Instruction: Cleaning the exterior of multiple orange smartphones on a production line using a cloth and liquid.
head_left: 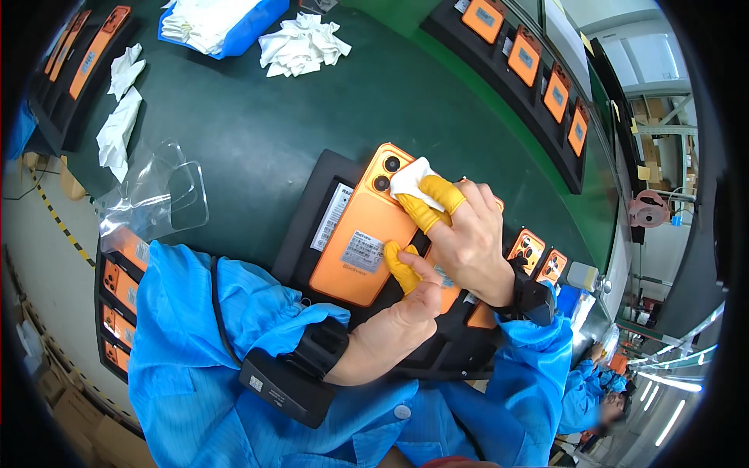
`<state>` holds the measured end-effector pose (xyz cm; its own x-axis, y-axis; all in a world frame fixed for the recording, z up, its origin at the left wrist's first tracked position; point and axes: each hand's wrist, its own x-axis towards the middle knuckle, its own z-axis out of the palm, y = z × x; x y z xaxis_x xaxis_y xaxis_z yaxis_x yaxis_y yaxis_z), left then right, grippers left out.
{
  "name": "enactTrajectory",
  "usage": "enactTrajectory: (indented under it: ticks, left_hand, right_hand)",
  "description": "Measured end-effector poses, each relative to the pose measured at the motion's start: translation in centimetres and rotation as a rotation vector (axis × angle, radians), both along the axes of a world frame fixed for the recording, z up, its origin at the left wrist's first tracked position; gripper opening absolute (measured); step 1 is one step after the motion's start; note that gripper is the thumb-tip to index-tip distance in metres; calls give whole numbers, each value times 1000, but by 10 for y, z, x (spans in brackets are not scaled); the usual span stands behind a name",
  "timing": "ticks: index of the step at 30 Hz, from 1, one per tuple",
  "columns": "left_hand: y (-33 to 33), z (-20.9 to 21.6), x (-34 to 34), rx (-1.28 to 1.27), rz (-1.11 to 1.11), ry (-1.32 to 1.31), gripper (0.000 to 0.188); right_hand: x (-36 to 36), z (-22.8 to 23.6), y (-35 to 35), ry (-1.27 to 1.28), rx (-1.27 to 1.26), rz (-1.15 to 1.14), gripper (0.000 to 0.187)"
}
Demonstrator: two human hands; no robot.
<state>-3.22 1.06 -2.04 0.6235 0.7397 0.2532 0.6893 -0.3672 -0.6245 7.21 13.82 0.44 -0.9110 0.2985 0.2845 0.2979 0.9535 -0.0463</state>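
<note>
An orange smartphone (343,257) lies back side up on a black foam tray (300,214), with a grey label on its lower half and dark camera lenses at its top. My right hand (472,238), yellow finger cots on its fingers, pinches a white wiping cloth (413,178) against the phone beside the lenses. Fingers of my left hand (406,312), also in yellow cots, press at the phone's right edge next to the label. Partly hidden beneath my right hand is another orange phone (446,299) in the same tray.
More orange phones sit in black trays at the far right (573,168), far left (66,129) and near left (100,312). Crumpled white cloths (304,45) lie by a blue bin (234,43) of cloths. Clear plastic film (160,195) rests at the left table edge. A person (589,398) sits at lower right.
</note>
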Motion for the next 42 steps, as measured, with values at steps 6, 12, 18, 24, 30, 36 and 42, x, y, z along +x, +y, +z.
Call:
enactTrajectory:
  ticks: [6, 12, 18, 24, 30, 36, 42]
  left_hand:
    - [0, -2, 0, 12, -7, -26, 29]
    - [2, 1, -1, -41, -16, -63, 27]
    - [0, 2, -3, -70, -14, -110, 26]
    - [2, 3, -2, -31, 7, -23, 27]
    - [1, 5, -4, -56, 15, -27, 26]
    - [0, 6, -3, -77, 12, -48, 26]
    - [1, 9, -4, -101, 0, -49, 26]
  right_hand:
    - [12, -2, -11, 20, 72, -65, 46]
    - [12, -6, -12, 36, 15, 10, 42]
    - [7, -4, -11, 8, 11, 25, 43]
    - [23, -3, -2, 21, 150, -82, 40]
    - [8, -5, 10, 17, 145, -61, 31]
    - [19, -4, -8, -8, 165, -118, 34]
    - [17, -5, -23, 42, 40, -61, 36]
